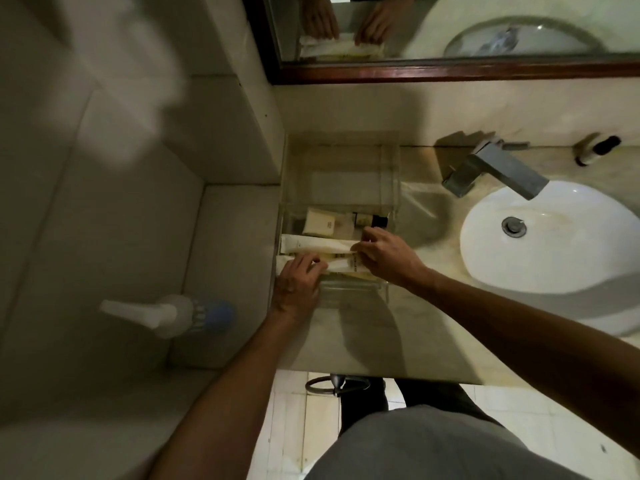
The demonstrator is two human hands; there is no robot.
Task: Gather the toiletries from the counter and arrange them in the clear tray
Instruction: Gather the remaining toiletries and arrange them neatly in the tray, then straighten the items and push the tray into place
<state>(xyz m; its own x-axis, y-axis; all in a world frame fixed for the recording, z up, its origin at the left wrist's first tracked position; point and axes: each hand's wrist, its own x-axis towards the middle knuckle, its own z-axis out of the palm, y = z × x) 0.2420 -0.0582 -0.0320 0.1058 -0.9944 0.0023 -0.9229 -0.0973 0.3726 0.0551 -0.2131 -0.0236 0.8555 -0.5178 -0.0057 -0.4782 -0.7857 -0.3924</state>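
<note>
The left hand (298, 284) is pressing its fingertips down on the near end of the white sachets (322, 252) lying across the front part of the clear tray (393, 188), probably to keep them flat and in line. The right hand (384, 256) is pinching their other end between thumb and fingers, it seems to straighten them beside the small soap box (319, 222) and dark bottles (369, 220) already inside. Far right, one small bottle (596, 149) is lying on the counter (374, 341) behind the sink (554, 237), not yet gathered.
</note>
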